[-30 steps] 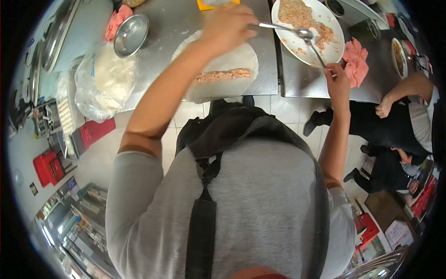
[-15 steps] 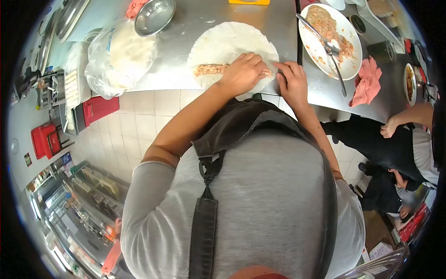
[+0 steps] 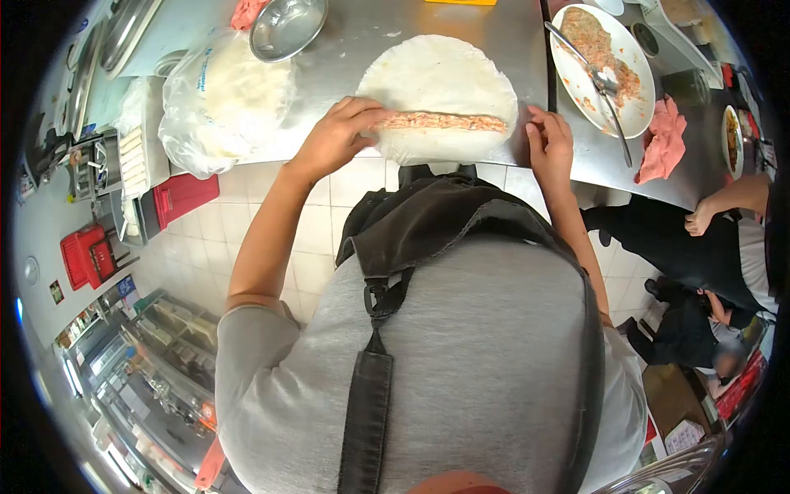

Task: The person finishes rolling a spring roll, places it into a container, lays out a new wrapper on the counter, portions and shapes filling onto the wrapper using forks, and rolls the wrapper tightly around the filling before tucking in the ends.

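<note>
A round white dough sheet (image 3: 440, 74) lies on the steel counter at the front edge. Across its lower half runs a strip of orange-pink shredded filling (image 3: 448, 122). My left hand (image 3: 339, 136) is at the strip's left end, fingertips at the filling and thumb apart from the fingers. Just beyond the sheet's right edge, my right hand (image 3: 551, 148) rests by the counter with its fingers loosely bent and nothing visible in them. An oval white plate (image 3: 568, 70) to the right holds more filling, with two spoons (image 3: 606, 82) on it.
A plastic bag of white dough sheets (image 3: 243, 99) and a metal bowl (image 3: 288, 29) stand left. A pink cloth (image 3: 662, 140) lies right of the plate. White rolls (image 3: 132, 160) fill a tray at far left. A co-worker's hand (image 3: 699, 218) shows at right.
My left hand has moved left along the filling to its left end, uncovering the strip. My right hand has drawn slightly right, away from the dough. The view has shifted a little.
</note>
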`<state>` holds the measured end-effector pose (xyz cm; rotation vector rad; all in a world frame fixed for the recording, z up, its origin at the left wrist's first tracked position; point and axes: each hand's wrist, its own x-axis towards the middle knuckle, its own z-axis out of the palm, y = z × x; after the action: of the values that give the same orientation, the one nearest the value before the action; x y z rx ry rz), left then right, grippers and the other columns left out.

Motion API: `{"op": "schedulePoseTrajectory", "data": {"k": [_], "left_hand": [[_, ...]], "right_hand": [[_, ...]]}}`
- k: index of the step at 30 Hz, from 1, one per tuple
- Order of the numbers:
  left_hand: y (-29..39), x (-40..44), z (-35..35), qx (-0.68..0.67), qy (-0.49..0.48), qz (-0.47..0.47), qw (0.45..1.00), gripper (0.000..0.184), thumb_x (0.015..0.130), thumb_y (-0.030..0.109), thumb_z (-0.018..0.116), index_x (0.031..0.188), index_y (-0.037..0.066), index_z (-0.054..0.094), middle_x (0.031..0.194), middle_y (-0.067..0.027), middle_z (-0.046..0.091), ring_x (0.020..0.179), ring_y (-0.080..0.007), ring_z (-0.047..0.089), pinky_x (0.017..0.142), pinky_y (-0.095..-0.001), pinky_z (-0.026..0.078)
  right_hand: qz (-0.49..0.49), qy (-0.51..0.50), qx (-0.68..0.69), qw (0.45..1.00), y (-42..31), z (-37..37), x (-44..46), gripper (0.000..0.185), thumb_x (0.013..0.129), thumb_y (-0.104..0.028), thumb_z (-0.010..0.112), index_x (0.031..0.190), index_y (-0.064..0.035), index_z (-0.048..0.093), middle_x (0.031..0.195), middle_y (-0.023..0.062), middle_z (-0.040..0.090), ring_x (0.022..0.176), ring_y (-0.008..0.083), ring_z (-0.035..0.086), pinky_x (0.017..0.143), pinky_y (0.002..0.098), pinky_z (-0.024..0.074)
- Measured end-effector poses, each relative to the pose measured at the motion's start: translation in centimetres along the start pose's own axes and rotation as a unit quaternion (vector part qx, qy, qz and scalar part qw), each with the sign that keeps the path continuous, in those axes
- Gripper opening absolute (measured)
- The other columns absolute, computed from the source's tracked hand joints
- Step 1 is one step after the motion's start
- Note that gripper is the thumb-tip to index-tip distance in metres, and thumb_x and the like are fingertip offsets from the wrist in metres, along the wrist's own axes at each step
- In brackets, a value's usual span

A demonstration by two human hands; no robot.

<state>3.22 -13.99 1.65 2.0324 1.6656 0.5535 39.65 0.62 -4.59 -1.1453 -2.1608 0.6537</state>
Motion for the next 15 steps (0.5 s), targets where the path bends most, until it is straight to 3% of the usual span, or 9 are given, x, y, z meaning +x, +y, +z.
{"op": "schedulePoseTrajectory", "data": {"k": [1, 3, 8, 15], "left_hand": [[-0.4, -0.2, 0.1, 0.000, -0.002, 0.000, 1.000, 0.062, 0.074, -0.003, 0.082, 0.133, 0.012, 0.068, 0.132, -0.0084, 0.065, 0.116, -0.0306, 0.062, 0.103, -0.0403, 0.052], [-1.0, -0.3, 0.4, -0.030, 0.006, 0.002, 1.000, 0.060, 0.075, -0.003, 0.081, 0.132, 0.011, 0.069, 0.129, -0.0094, 0.066, 0.116, -0.0313, 0.062, 0.100, -0.0403, 0.053], [-2.3, 0.2, 0.9, -0.049, 0.016, 0.018, 0.999, 0.050, 0.080, 0.000, 0.079, 0.128, 0.009, 0.071, 0.124, -0.0107, 0.068, 0.112, -0.0312, 0.064, 0.094, -0.0397, 0.056], [-1.8, 0.2, 1.4, -0.066, 0.086, 0.006, 0.994, 0.043, 0.077, 0.007, 0.085, 0.118, 0.007, 0.075, 0.115, -0.0115, 0.071, 0.105, -0.0299, 0.066, 0.089, -0.0389, 0.056]], "right_hand": [[0.043, 0.010, 0.013, 0.999, -0.1, 0.2, -0.1, 0.027, 0.089, -0.010, 0.073, 0.115, -0.0130, 0.075, 0.107, 0.0091, 0.067, 0.098, 0.0314, 0.063, 0.089, 0.0434, 0.0463], [0.019, 0.034, -0.022, 0.999, -0.6, 0.8, 0.2, 0.023, 0.086, -0.013, 0.076, 0.109, -0.0122, 0.074, 0.102, 0.0076, 0.067, 0.095, 0.0298, 0.064, 0.086, 0.0437, 0.0461], [0.080, -0.007, -0.079, 0.994, -1.0, 1.4, 0.8, 0.010, 0.083, -0.018, 0.078, 0.090, -0.0129, 0.072, 0.090, 0.0019, 0.065, 0.089, 0.0252, 0.066, 0.078, 0.0429, 0.0434], [0.111, -0.025, -0.068, 0.991, -1.0, 1.5, 1.1, 0.008, 0.084, -0.017, 0.076, 0.089, -0.0125, 0.073, 0.093, 0.0020, 0.067, 0.087, 0.0253, 0.067, 0.079, 0.0428, 0.0450]]}}
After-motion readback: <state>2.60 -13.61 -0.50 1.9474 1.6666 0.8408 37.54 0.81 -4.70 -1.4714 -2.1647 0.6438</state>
